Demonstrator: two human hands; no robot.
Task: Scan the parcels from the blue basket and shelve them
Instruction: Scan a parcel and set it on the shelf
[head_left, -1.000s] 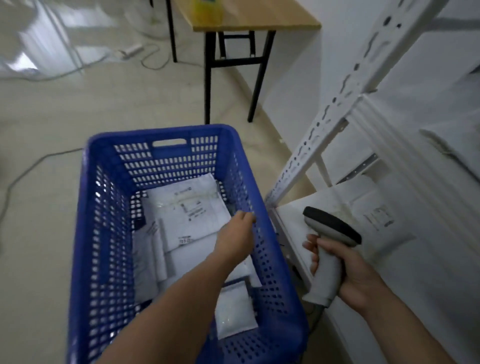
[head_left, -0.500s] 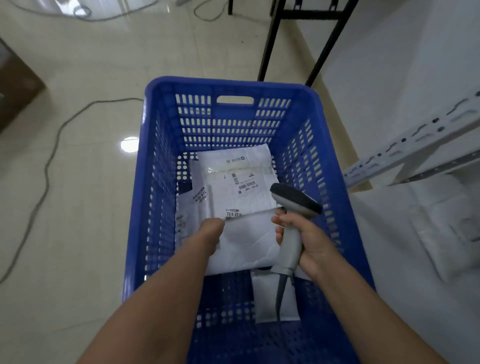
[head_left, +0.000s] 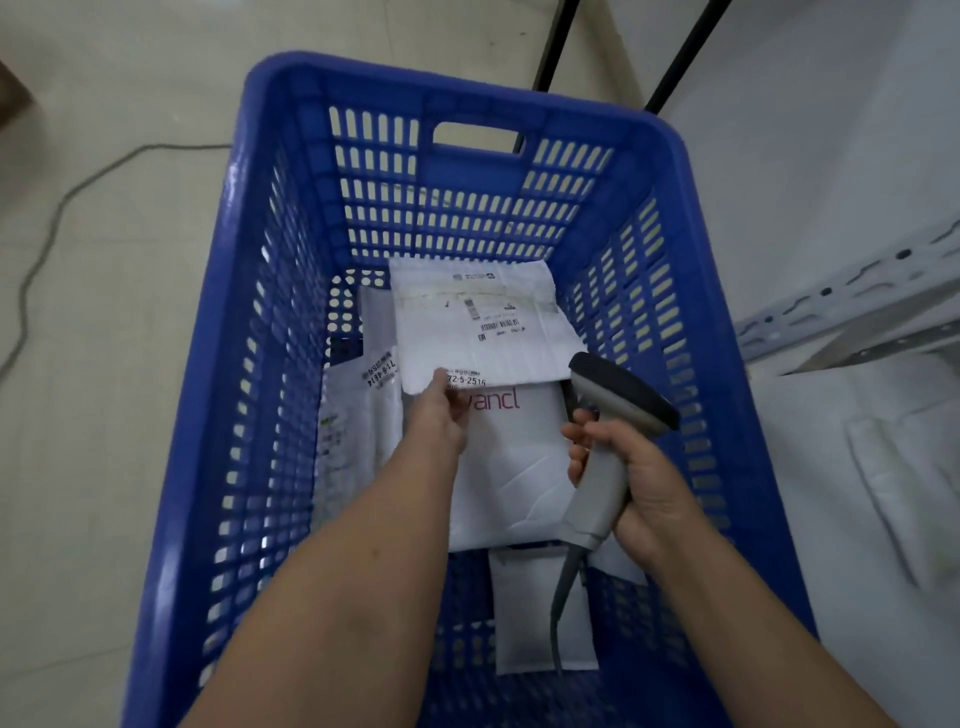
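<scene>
Watching through the head camera, I am seeing both hands down inside the blue basket (head_left: 218, 395). The left hand (head_left: 441, 415) is pinching the near left corner of the labelled parcel (head_left: 483, 322), thumb on top. This parcel is lying flat just beyond the left hand, against the basket's far wall, with its wider side running left to right and its printed labels facing up. It is overlapping the far end of the vancl parcel (head_left: 511, 467), which is lying between the two hands with its long axis running away from me. The right hand (head_left: 641, 483) is gripping the handle of the scanner (head_left: 618, 395); the scanner's head is pointing away and to the left, toward the labelled parcel, and its cable is trailing back toward me over a small padded parcel (head_left: 524, 618). Another parcel (head_left: 358, 415) is lying to the left of the left hand. A shelf frame (head_left: 841, 306) is standing to the right of the right hand.
</scene>
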